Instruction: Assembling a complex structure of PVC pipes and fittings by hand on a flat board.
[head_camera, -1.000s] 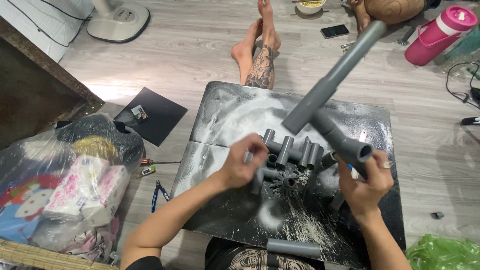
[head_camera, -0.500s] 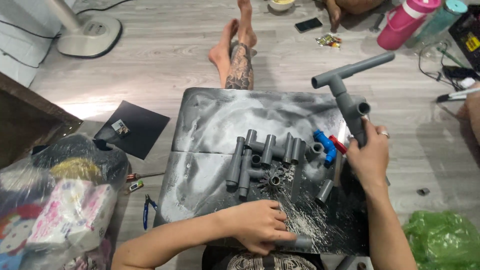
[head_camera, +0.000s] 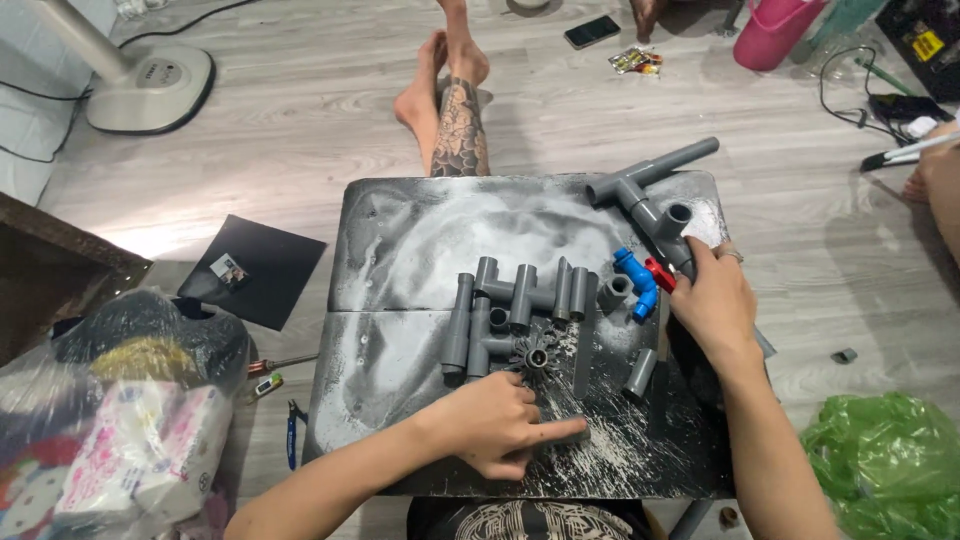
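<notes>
In the head view we look down on a dark, dust-streaked bench (head_camera: 400, 250) on a wooden floor. Our right hand (head_camera: 712, 300) is at the bench's right edge, its grip closed around the lower end of a grey pipe assembly (head_camera: 645, 195). That assembly lies at the far right corner: its longest pipe runs from a tee near the bench's far edge up and to the right, its free end poking past the corner, while a second run comes back down toward our hand, with an open socket facing up beside it. Just to the left of our right hand sits a blue valve (head_camera: 634, 282) with a red handle (head_camera: 660, 274).

Our left hand (head_camera: 500, 425) rests near the bench's near edge, fingers curled, the forefinger stretched out to the right and pressing on the bench; it holds nothing that we can make out. Just beyond it, at the bench's middle, lies a cluster of grey fittings (head_camera: 515, 310), most with their long axes running from near edge to far edge.
</notes>
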